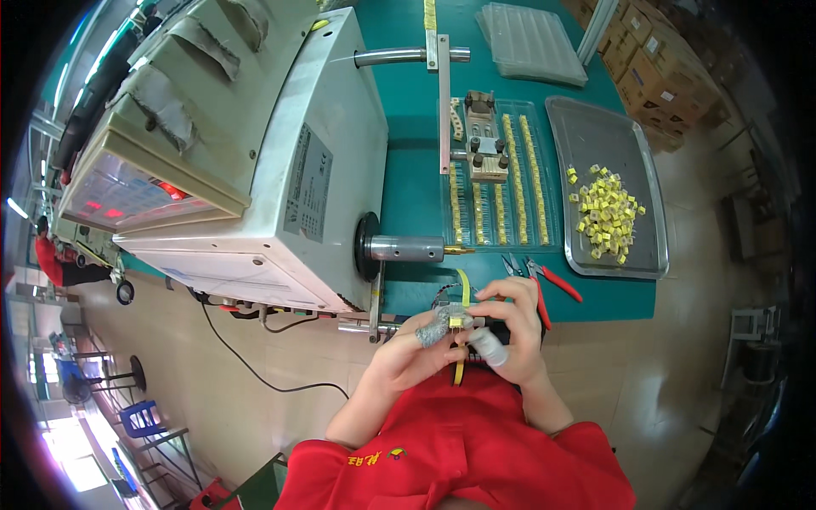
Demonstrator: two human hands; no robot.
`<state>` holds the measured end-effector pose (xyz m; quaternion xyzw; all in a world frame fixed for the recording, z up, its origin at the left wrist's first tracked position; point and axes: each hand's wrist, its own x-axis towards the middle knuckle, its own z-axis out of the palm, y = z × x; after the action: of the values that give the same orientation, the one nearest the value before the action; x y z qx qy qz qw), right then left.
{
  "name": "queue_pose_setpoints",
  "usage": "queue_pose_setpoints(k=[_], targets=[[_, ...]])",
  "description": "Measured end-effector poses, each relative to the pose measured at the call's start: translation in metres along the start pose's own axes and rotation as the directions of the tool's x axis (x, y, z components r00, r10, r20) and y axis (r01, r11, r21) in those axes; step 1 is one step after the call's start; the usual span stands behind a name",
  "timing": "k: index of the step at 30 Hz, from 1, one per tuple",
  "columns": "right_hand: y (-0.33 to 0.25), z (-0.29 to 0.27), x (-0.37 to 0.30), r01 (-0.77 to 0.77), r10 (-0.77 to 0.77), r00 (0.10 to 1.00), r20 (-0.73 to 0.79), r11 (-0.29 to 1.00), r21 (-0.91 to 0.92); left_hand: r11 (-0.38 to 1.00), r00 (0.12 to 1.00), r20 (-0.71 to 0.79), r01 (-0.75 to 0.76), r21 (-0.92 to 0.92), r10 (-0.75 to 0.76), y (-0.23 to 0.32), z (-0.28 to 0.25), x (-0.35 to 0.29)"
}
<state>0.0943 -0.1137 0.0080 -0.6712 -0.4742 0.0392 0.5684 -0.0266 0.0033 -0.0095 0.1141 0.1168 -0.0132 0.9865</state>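
Close in front of my body, both hands meet around a small yellow-wrapped coil bobbin (456, 323). My left hand (406, 353), with a grey wrap on one finger, pinches it from the left. Fingers of my right hand (520, 327) close in on its right side, with white tape wound round the thumb. A narrow yellow tape strip (464, 287) runs past the fingers and shows again below them. Exactly where the right fingertips touch the bobbin is partly hidden. Just beyond my right hand lie red-handled pliers (557, 285) on the green table.
A white winding machine (331, 153) with a projecting spindle (408, 248) fills the left side. Rows of yellow coils stand in a clear tray (548, 229), partly under a metal fixture (486, 157). A metal tray (608, 127) at right holds loose coils. Clear lids (531, 42) lie behind.
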Motion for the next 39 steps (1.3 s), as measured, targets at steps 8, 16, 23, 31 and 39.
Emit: queue_pose_setpoints(k=[8,16,23,31,39], targets=[[0.01,0.012,-0.009,0.293,-0.319,0.945,-0.073,0.924,-0.245,0.992,1.0,-0.016,-0.018,0.128,0.02,-0.001,0.021,0.0],[0.006,0.022,-0.014,0.126,-0.121,0.984,-0.132,0.991,0.033,0.959,0.996,-0.055,-0.046,0.28,0.063,0.0,0.017,0.001],[0.006,0.026,-0.023,-0.163,0.152,0.987,0.057,0.919,0.359,0.972,0.992,0.033,-0.127,0.196,0.123,0.0,0.011,0.0],[0.009,0.031,-0.023,-0.109,0.107,0.994,0.031,0.884,0.455,0.964,0.983,-0.107,-0.122,0.236,0.15,-0.002,0.019,0.0],[0.005,0.031,-0.02,-0.146,0.157,0.987,0.04,0.753,0.642,0.952,0.984,-0.061,-0.143,0.271,0.165,-0.004,0.017,0.003]])
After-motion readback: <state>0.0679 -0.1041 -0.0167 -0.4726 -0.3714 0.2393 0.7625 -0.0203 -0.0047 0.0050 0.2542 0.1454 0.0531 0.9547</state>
